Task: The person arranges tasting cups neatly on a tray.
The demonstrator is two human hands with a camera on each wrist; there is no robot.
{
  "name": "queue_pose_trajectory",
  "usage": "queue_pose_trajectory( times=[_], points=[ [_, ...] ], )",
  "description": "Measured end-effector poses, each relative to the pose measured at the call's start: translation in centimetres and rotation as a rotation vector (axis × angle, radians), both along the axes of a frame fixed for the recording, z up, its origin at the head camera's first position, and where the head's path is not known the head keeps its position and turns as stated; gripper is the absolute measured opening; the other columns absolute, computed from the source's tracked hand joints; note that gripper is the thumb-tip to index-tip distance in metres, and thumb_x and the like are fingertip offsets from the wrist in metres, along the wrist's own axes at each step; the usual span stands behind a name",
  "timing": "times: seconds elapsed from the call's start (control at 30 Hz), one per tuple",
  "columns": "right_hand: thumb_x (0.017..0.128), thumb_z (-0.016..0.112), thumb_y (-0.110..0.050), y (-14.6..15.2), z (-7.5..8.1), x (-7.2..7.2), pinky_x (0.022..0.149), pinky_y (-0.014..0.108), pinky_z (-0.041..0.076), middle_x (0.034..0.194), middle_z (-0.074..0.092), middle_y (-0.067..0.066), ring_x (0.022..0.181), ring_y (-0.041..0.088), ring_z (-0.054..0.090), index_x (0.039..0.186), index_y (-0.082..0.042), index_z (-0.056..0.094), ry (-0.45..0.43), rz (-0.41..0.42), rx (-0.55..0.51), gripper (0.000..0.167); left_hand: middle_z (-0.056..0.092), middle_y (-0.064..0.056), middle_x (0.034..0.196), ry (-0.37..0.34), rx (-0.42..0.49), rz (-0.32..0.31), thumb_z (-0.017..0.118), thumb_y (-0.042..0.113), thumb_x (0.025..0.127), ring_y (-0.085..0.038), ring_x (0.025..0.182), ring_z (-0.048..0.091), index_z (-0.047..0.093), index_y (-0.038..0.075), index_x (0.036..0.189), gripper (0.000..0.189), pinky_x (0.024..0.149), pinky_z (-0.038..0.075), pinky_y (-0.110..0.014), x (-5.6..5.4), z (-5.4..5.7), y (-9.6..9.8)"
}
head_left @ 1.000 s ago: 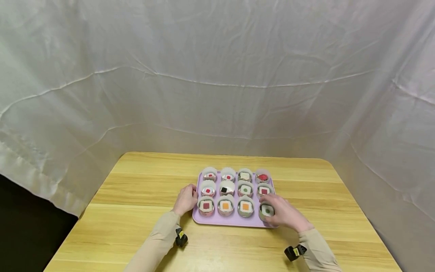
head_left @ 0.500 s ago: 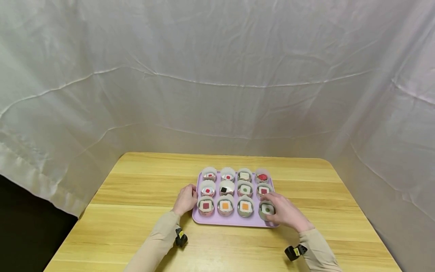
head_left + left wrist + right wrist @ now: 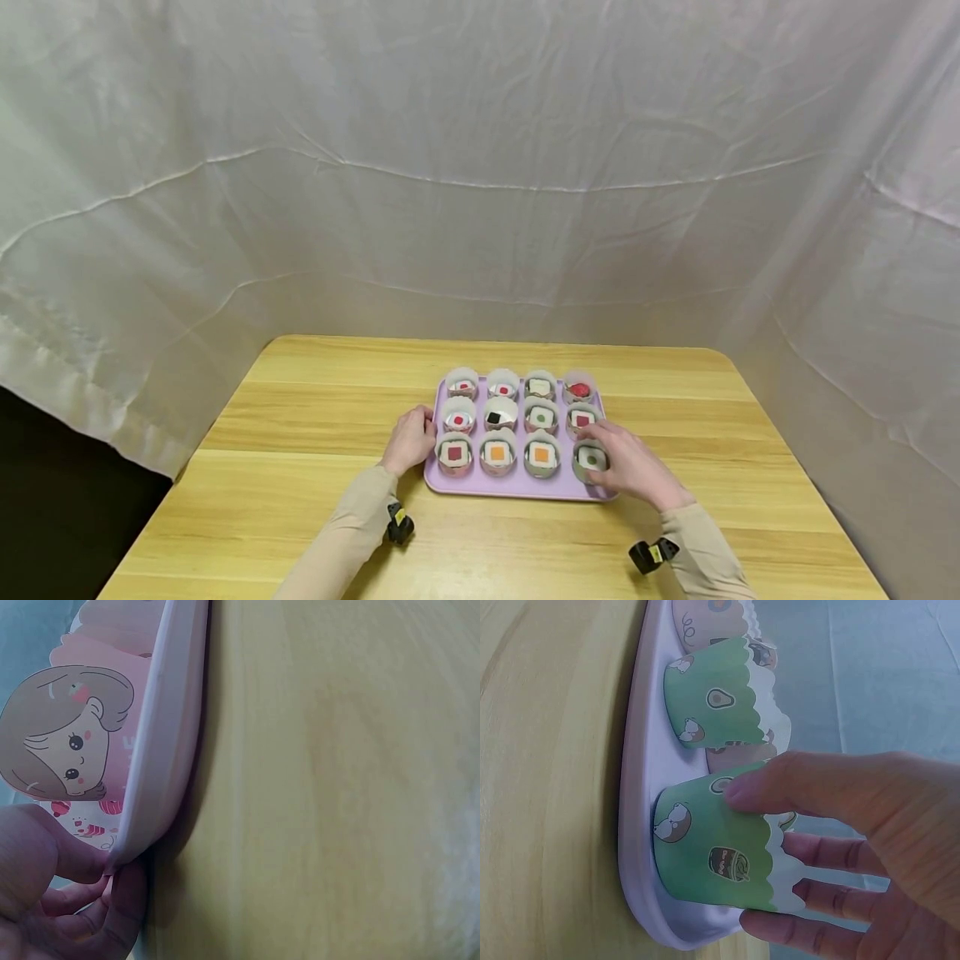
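A pale purple tray (image 3: 517,488) holds several paper baking cups in rows. My left hand (image 3: 408,440) is at its left side; in the left wrist view the thumb and fingers pinch the tray's rim (image 3: 166,750) beside a pink cup with a cartoon girl (image 3: 75,724). At the front right corner my right hand (image 3: 633,467) holds a green baking cup (image 3: 705,840). In the right wrist view the thumb presses its side and the fingers are round the scalloped edge. Inside that cup lies a white square with a green dot (image 3: 592,458).
Other baking cups hold squares with a maroon centre (image 3: 454,454) or an orange centre (image 3: 497,453). A red piece (image 3: 578,390) sits in the back right cup. The wooden table (image 3: 300,417) is enclosed by grey curtains (image 3: 487,233).
The green baking cup in my right hand has shifted slightly to the right and away from the front edge of the tray. My left hand stays on the rim.
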State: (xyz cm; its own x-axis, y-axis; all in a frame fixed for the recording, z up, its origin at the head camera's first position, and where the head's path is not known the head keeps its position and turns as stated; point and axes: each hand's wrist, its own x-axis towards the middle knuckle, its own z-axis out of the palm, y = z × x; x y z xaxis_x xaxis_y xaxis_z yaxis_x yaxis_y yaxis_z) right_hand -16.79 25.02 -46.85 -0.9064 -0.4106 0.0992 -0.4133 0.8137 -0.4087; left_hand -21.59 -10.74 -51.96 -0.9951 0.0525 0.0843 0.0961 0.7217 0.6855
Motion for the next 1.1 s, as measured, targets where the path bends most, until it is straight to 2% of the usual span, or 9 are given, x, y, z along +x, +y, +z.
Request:
queue_pose_trajectory(
  times=[0.23, 0.83, 1.0, 1.1],
  points=[
    [0.069, 0.087, -0.011, 0.0, -0.2, -0.04, 0.091, 0.054, 0.056, 0.118, 0.069, 0.014, 0.105, 0.034, 0.067, 0.117, -0.007, 0.067, 0.009, 0.004, -0.012, 0.052, 0.065, -0.015, 0.087, -0.002, 0.0, 0.002, 0.059, 0.001, 0.093, -0.021, 0.077, 0.06, 0.064, -0.007, 0.106, 0.015, 0.071, 0.053, -0.035, 0.03, -0.05, -0.07],
    [0.07, 0.088, -0.011, 0.14, 0.11, 0.09, 0.09, 0.054, 0.057, 0.115, 0.068, 0.015, 0.103, 0.034, 0.067, 0.117, -0.005, 0.066, 0.015, 0.002, 0.002, 0.053, 0.065, -0.015, 0.088, -0.013, 0.004, -0.001, 0.058, 0.001, 0.094, -0.022, 0.078, 0.06, 0.064, -0.007, 0.106, 0.015, 0.071, 0.053, -0.035, 0.01, 0.03, 0.16],
    [0.069, 0.088, -0.012, 0.22, 0.09, 0.12, 0.091, 0.057, 0.056, 0.121, 0.067, 0.018, 0.107, 0.038, 0.067, 0.12, -0.005, 0.066, 0.014, -0.002, 0.01, 0.055, 0.065, -0.014, 0.087, -0.008, 0.006, -0.004, 0.058, 0.002, 0.094, -0.021, 0.077, 0.06, 0.064, -0.007, 0.105, 0.015, 0.071, 0.053, -0.035, -0.07, -0.1, 0.2],
    [0.071, 0.088, -0.015, 0.28, 0.11, 0.07, 0.094, 0.061, 0.053, 0.13, 0.063, 0.025, 0.113, 0.043, 0.064, 0.123, -0.006, 0.066, 0.016, -0.005, 0.023, 0.058, 0.065, -0.014, 0.087, 0.006, 0.012, -0.01, 0.058, 0.002, 0.094, -0.021, 0.077, 0.06, 0.064, -0.007, 0.105, 0.016, 0.071, 0.052, -0.035, -0.09, -0.24, 0.14]
  ],
)
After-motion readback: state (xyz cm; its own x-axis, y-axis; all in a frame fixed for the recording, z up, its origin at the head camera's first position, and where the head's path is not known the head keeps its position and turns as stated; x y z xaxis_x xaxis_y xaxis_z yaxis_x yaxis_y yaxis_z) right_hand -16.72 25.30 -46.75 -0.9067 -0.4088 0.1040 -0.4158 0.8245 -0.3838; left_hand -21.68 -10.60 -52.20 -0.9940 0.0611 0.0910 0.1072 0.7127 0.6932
